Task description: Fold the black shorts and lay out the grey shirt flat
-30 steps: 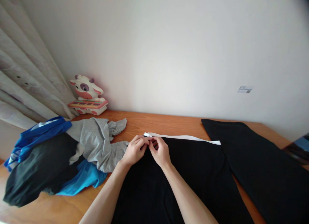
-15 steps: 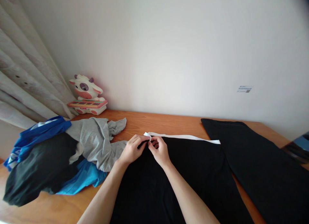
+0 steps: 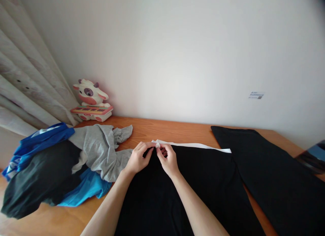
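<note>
Both the left hand (image 3: 138, 158) and the right hand (image 3: 168, 159) pinch the white-edged waistband (image 3: 193, 145) of the black garment (image 3: 203, 185), at centre. Their fingertips partly hide the pinched bit; the garment runs off the bottom of the frame.

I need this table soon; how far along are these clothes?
The black garment on the right looks laid smooth. The left hand and right hand pinch the white band of the middle garment. The crumpled clothes pile looks not yet straightened.
</note>
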`<state>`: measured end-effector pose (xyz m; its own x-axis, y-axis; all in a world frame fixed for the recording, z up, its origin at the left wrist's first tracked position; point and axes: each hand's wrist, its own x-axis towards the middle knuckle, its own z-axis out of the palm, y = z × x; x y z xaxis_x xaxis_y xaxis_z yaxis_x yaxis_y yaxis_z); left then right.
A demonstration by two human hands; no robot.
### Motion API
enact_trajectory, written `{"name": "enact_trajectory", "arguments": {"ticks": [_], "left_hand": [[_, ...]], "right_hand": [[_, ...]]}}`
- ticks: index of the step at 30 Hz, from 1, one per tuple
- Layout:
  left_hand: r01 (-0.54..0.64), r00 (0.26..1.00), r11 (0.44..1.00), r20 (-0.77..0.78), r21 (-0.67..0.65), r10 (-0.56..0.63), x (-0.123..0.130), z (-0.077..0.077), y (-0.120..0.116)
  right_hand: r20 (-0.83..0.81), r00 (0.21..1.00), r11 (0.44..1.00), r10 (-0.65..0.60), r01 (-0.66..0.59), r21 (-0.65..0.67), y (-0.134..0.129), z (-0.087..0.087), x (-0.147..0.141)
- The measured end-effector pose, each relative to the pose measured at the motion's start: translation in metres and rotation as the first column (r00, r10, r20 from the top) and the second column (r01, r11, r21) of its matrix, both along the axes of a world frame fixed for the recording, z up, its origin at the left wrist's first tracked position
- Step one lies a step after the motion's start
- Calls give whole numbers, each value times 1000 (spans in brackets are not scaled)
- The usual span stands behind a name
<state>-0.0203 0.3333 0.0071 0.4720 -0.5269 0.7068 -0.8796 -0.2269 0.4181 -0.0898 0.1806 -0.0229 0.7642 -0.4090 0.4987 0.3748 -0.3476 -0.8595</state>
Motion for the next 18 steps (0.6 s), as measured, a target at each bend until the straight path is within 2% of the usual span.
{"name": "enact_trajectory", "arguments": {"ticks": [3, 5, 7, 9, 12, 18], "left_hand": [[-198, 974, 973, -138, -118, 181, 11, -4, 4], [-378, 898, 912, -302, -160, 319, 25, -9, 9], [-476, 795, 871, -483, -119, 368, 41, -15, 16], [-466, 726, 883, -598, -64, 340, 54, -21, 22], [-431, 698, 901, -648, -39, 306, 67, -28, 26], [-505, 630, 862, -665, 42, 401, 85, -35, 22]], "right_hand": [[5, 998, 998, -66, 66, 4, -1, -2, 1], [1, 995, 995, -99, 99, 19, -1, -4, 1], [-6, 994, 994, -107, 108, 18, -2, -6, 2], [-13, 995, 995, -101, 101, 9, -2, -6, 2], [-17, 996, 996, -87, 88, 7, -2, -7, 2], [-44, 996, 996, -81, 82, 18, -2, -9, 3]]}}
